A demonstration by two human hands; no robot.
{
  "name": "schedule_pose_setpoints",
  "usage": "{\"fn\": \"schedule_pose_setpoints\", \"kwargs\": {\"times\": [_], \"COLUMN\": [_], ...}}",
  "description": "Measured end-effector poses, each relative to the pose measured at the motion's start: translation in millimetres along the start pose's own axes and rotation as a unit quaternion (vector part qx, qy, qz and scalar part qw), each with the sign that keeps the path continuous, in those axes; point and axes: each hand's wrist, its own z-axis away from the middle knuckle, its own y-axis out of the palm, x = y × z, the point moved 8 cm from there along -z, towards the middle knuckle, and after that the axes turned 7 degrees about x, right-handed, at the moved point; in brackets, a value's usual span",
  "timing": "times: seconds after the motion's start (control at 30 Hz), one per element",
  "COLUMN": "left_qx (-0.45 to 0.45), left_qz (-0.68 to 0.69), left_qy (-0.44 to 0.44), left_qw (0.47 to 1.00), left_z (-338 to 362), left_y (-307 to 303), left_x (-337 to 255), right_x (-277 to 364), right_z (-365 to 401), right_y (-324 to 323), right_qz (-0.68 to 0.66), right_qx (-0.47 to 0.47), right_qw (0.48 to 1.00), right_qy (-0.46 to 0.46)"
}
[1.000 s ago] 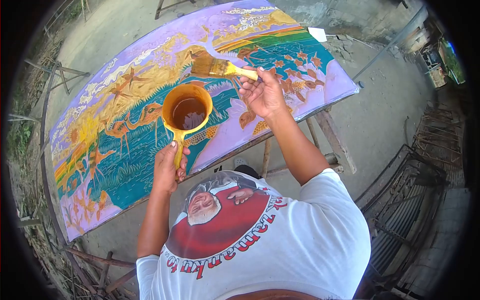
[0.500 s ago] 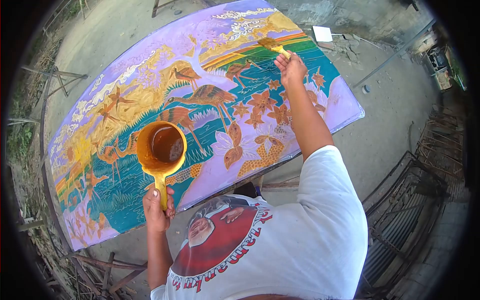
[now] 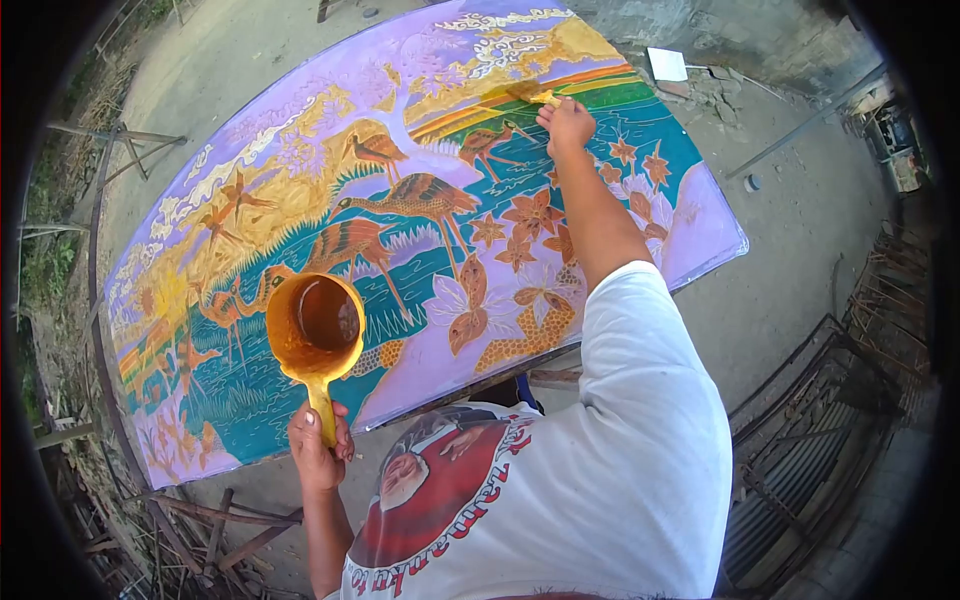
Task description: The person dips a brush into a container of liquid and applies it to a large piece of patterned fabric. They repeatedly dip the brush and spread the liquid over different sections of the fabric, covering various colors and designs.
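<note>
Left hand (image 3: 320, 442) closed round the handle of orange dipper (image 3: 314, 325), held over near edge of painted cloth (image 3: 290, 160), brown liquid inside. Right hand (image 3: 567, 123) stretched across cloth, gripping brush (image 3: 533, 94); bristles on cloth's far side. White sheet (image 3: 667, 64) on ground past cloth's far corner.

T-shirt (image 3: 620, 470) bears curved red lettering, upside down, not clearly legible

A painted batik cloth (image 3: 400, 200) lies stretched on a wooden frame (image 3: 215, 520); under the cloth, bare concrete ground (image 3: 790, 260).
</note>
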Motion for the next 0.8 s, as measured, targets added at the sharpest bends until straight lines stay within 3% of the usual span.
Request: {"fn": "schedule_pose_setpoints", "kwargs": {"times": [0.07, 0.23, 0.4, 0.8], "left_qx": [0.005, 0.011, 0.007, 0.010], "left_qz": [-0.002, -0.010, -0.018, -0.022], "left_qy": [0.002, -0.004, -0.003, -0.008], "left_qw": [1.000, 1.000, 1.000, 1.000], "left_z": [2, 3, 3, -6], "left_y": [0, 3, 2, 15], "left_x": [0, 0, -1, -3], "right_x": [11, 24, 49, 56], "right_z": [-11, -14, -48, -55], "right_y": [-21, -24, -50, -47], "right_qz": [-0.007, 0.017, 0.039, 0.069], "right_qx": [-0.053, -0.007, -0.079, -0.056], "right_qw": [0.998, 1.000, 0.995, 0.994], "right_qy": [-0.036, -0.021, -0.053, -0.061]}}
